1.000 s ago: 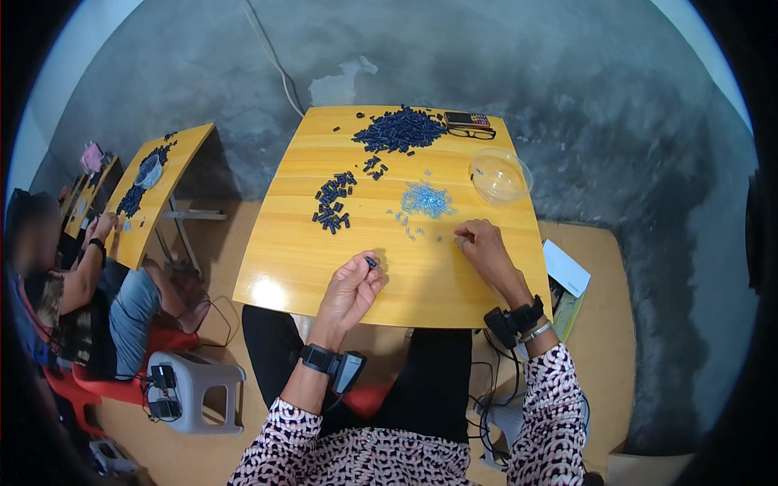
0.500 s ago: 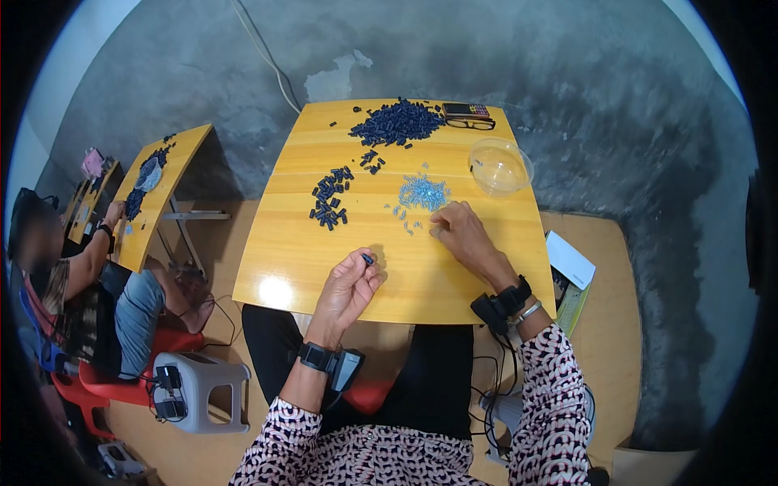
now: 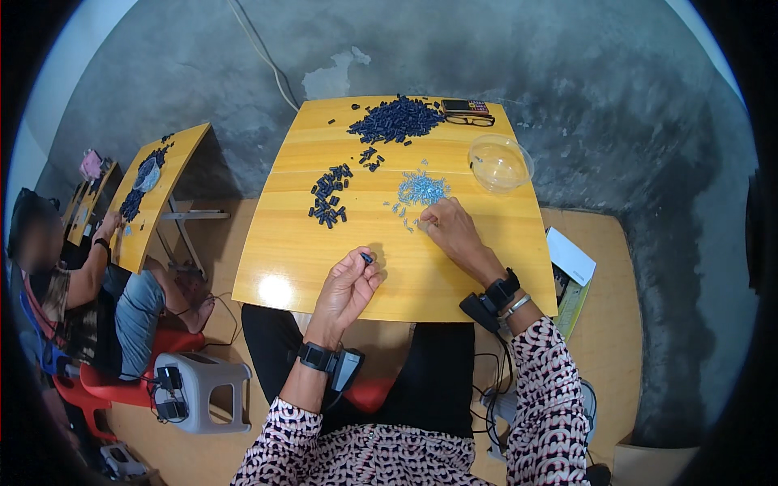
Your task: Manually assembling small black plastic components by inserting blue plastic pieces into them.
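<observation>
Between thumb and forefinger of my left hand (image 3: 350,283) is a small dark plastic piece (image 3: 367,258), held above the near edge of the yellow table (image 3: 284,243). My right hand (image 3: 454,229) is at the near side of a heap of tiny light-blue pieces (image 3: 423,189), with a few loose ones by its fingertips. Its fingers are drawn together in a pinch; whatever may be in them is too small to make out. A small group of dark plastic pieces (image 3: 328,194) lies left of the blue heap. Farther back rises a large pile of similar dark pieces (image 3: 397,119).
A clear round plastic bowl (image 3: 500,164) stands at the table's right edge. Behind it lie black-framed glasses (image 3: 470,121) and a calculator-like device (image 3: 464,106). On the left a person (image 3: 81,275) sits at another table (image 3: 180,162). A grey stool (image 3: 198,393) stands beside that person.
My right hand has shifted slightly left, toward the loose blue pieces at the heap's near side. My left hand stays nearly still with the dark piece.
</observation>
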### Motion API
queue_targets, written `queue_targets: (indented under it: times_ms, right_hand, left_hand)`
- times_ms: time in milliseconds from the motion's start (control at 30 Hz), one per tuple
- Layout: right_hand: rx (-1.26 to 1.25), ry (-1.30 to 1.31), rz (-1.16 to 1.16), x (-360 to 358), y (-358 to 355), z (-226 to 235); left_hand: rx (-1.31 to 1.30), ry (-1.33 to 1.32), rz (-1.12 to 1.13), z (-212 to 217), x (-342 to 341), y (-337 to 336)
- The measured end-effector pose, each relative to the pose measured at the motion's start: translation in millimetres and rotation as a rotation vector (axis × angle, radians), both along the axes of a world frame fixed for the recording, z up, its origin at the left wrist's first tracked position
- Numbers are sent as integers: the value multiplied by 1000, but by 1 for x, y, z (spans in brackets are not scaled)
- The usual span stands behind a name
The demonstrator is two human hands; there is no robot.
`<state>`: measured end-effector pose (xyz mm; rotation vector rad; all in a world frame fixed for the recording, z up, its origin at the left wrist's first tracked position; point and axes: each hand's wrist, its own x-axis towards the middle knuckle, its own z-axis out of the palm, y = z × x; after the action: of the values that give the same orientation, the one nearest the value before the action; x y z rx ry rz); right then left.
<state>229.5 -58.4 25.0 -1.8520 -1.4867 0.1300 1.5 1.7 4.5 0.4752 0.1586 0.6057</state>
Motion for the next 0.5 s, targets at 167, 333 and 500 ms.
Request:
queue_targets:
  times_ms: [167,333,500]
  right_hand:
    - [43,-27,6,1,1,-5]
    - [99,-11,10,8,3,-15]
    - [112,175,50,8,-2,-9]
  left_hand:
    - [-7,-4,4,0,-1,0]
    - [-10,-8,-2,-1,-1,0]
    - [-20,-6,2,1,-2,-1]
